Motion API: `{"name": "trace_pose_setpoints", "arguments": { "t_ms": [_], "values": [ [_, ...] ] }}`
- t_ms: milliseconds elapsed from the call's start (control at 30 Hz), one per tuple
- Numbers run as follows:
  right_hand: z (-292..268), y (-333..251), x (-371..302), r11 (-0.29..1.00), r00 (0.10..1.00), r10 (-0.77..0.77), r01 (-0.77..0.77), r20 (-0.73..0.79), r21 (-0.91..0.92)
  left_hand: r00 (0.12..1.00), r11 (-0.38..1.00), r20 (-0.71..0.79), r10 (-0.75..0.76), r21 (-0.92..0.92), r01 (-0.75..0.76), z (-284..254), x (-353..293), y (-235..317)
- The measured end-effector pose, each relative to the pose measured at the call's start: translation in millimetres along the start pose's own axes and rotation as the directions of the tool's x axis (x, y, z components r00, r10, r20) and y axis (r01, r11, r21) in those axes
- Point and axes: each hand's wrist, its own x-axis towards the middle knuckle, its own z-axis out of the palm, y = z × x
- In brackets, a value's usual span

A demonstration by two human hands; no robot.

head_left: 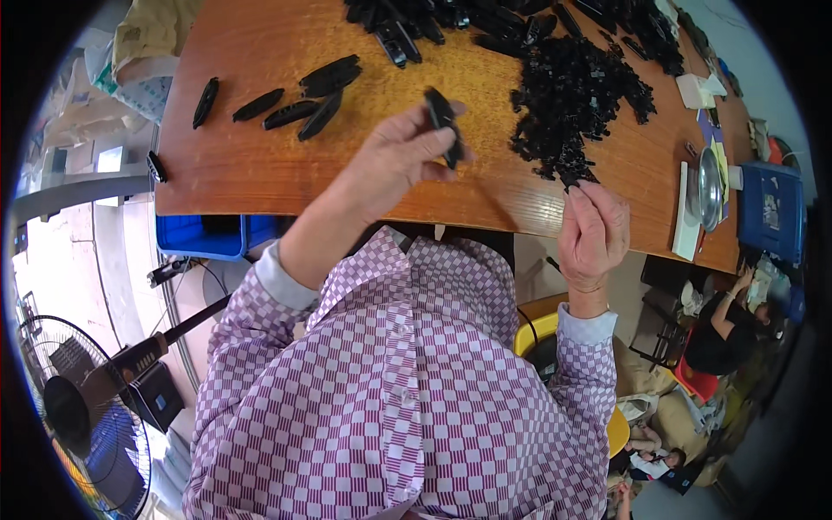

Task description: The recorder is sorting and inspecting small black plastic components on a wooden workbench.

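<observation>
My left hand (407, 154) is closed around a long black plastic part (444, 126), held tilted above the wooden table (364, 186). At the near edge of a heap of small black plastic pieces (572, 95), my right hand (594, 227) pinches with thumb and fingertips. A small dark piece seems to be at those fingertips, but it is too small to make out. Left of my left hand lie several long black parts (290, 114) like the held one, loosely spread on the tabletop. More long black parts (397, 42) are piled at the far side.
At the table's right end are a round metal dish (709, 189), a white strip (682, 212) and a white box (693, 91). A blue bin (201, 237) sits below the left front edge. A fan (82, 407) stands at lower left. Other people (728, 325) sit at right.
</observation>
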Motion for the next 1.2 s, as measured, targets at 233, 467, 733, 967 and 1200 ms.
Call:
{"name": "trace_pose_setpoints", "arguments": {
  "t_ms": [233,467,733,967,1200],
  "values": [
    [11.8,-27.2,10.7,0.986,0.992,0.123,-0.121,-0.013,0.112,0.978,0.987,0.164,-0.128,-0.071,0.141,22.9,-15.0,-10.5],
    [24.0,-45.3,21.1,0.957,0.983,0.181,-0.17,-0.024,0.235,0.958,0.969,0.277,-0.071,-0.208,0.132,26.6,-13.3,-26.7],
    [25.5,-50.8,17.5,0.942,0.974,0.225,-0.222,0.015,0.251,0.958,0.977,0.278,-0.075,-0.173,0.127,31.1,-12.6,-27.0],
    [29.6,-51.1,14.3,0.905,0.959,0.274,-0.283,0.072,0.318,0.966,0.983,0.255,-0.05,-0.161,0.094,27.8,-10.8,-32.4],
    [32.6,-43.2,-2.4,0.429,0.682,0.665,-0.682,0.304,0.592,0.97,0.989,0.205,-0.127,0.101,0.109,40.6,0.3,-33.5]
  ]
}}
